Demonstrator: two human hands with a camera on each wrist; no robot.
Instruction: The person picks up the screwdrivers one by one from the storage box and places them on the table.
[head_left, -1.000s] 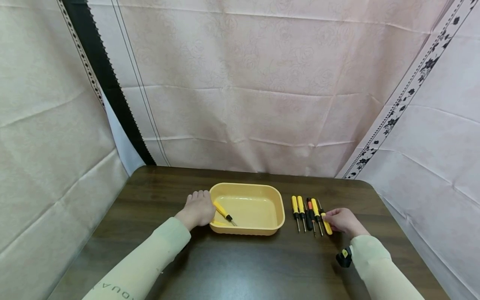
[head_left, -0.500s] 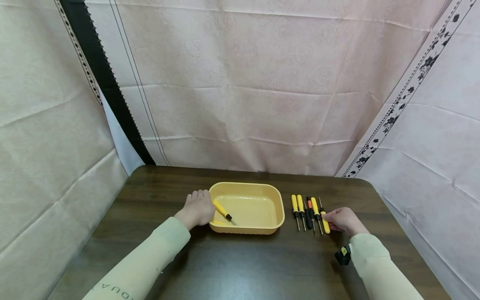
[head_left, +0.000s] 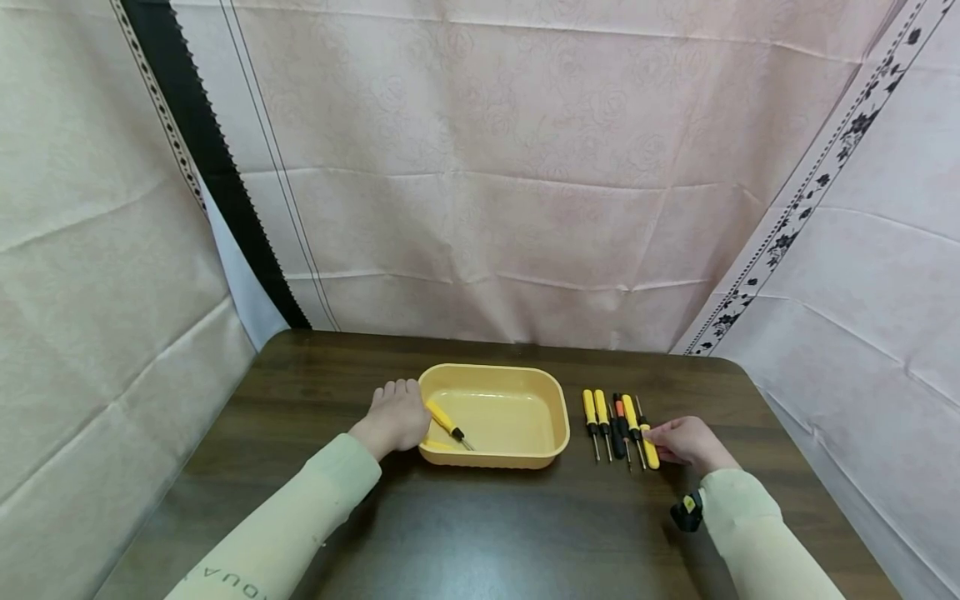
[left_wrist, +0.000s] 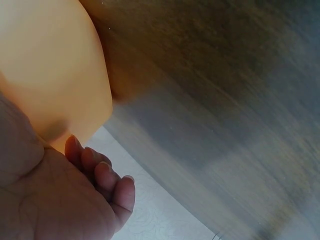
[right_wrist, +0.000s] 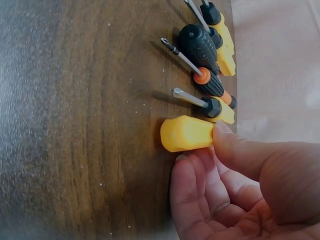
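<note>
My left hand [head_left: 399, 417] grips the left end of a yellow plastic tray [head_left: 504, 412]; in the left wrist view its curled fingers [left_wrist: 104, 175] lie against the outer wall, with the thumb hidden. Inside the tray lies a yellow-and-black screwdriver [head_left: 447, 423], and another yellow piece shows partly by the near wall. My right hand [head_left: 690, 442] pinches the yellow handle of a screwdriver [right_wrist: 186, 134] between thumb and fingers. That screwdriver lies at the right end of a row, its handle toward me and its shaft pointing away.
Left of the held one lie several screwdrivers: two yellow-handled ones [head_left: 600, 407], a black-handled one [right_wrist: 197, 45], an orange-and-black one [right_wrist: 212, 82] and another yellow one [head_left: 631, 410]. The dark wooden table [head_left: 480, 533] ends at a pale cloth [head_left: 465, 233] behind.
The pinched screwdriver has shifted slightly left, closer to the row, and stands a little straighter. The left hand and tray stay put.
</note>
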